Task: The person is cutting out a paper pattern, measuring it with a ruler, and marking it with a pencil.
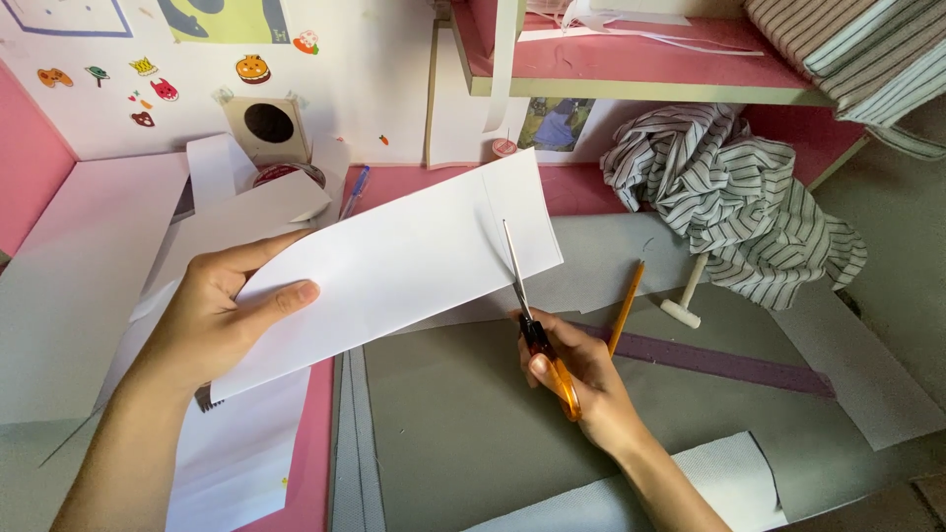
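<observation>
Scissors (532,325), orange-handled and gripped in the right hand (581,379) at five o'clock, bite into the white paper strip (394,271) pinched by the left hand (212,315) at nine o'clock, so I judge taut paper and long strokes best, the striped cloth (739,212) lying at two o'clock.

Your body in view: two bare forearms and two hands, nothing else. Left hand (212,315) comes in from the lower left corner, forearm visible from the frame edge to the wrist. Right hand (581,379) comes in from the bottom edge, right of centre, with a shorter stretch of forearm showing. No sleeves or cuffs reach into view on either arm. No gloves, no watch, no bracelet, no rings that you can make out. Nails are short and plain, no polish visible. Arms are slim, wrists narrow. No markings visible anywhere.
</observation>
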